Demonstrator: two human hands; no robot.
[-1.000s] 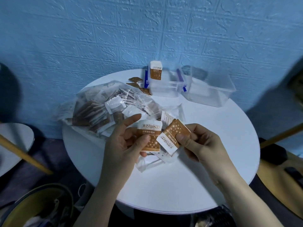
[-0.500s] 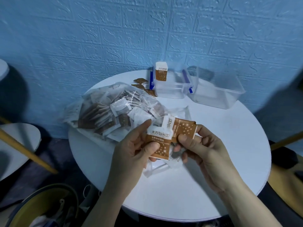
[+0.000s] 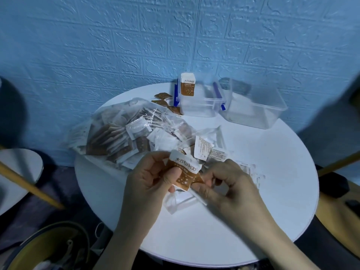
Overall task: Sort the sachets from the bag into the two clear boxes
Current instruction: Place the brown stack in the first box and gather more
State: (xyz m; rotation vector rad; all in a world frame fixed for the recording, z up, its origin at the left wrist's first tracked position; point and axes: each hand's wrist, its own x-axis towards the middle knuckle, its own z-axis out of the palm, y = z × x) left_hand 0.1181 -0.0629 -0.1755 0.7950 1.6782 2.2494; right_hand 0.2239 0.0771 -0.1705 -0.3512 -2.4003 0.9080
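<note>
Above the near half of the round white table (image 3: 224, 240), the left hand (image 3: 148, 184) pinches a brown-and-white sachet (image 3: 185, 172) by its left edge, thumb on its face. Its long axis tilts, white printed end toward the far left, brown end toward the near right. The right hand (image 3: 228, 186) has its fingers curled at that brown corner; whether they grasp it I cannot tell. Behind, the bag of sachets (image 3: 124, 131) lies toward the left edge, and two clear boxes (image 3: 255, 112) stand at the far edge.

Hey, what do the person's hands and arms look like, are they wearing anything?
Both are bare. The left hand and right hand show no gloves, and no rings, watch or bracelet can be seen. The forearms are uncovered down to the bottom edge of the picture, with no sleeve in view. No markings show; the picture is a little blurred.
</note>
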